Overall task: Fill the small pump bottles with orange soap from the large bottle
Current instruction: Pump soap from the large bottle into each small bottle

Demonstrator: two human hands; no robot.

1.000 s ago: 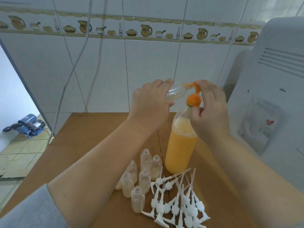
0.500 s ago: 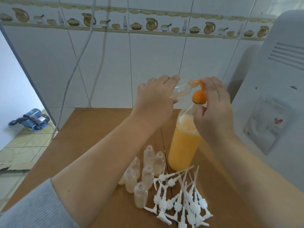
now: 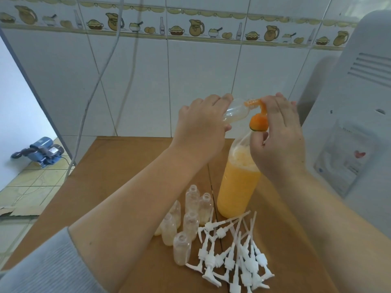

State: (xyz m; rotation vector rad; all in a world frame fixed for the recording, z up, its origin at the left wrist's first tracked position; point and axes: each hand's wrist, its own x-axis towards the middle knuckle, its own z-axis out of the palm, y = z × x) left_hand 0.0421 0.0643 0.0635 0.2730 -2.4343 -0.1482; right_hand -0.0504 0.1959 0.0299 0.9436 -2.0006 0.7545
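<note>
A large clear bottle point(image 3: 237, 187) of orange soap stands on the wooden table point(image 3: 118, 166). Its orange pump head point(image 3: 258, 123) sits on top, with the spout pointing left. My right hand point(image 3: 277, 136) holds the pump head, fingers over the spout and thumb under the cap. My left hand point(image 3: 201, 127) grips a small clear bottle point(image 3: 234, 112), tilted nearly flat, its mouth against the spout. Several small clear bottles point(image 3: 190, 223) stand in front of the large one. A pile of white pump tops point(image 3: 237, 250) lies to their right.
A white appliance point(image 3: 359, 123) stands close on the right. A tiled wall is behind the table, with cables hanging down it. At the left, on the floor below, sits a blue pump motor point(image 3: 40, 151).
The view has shifted slightly. Both hands stay at the pump head with the small bottle held to the spout; my right hand's fingers now reach further over the spout.
</note>
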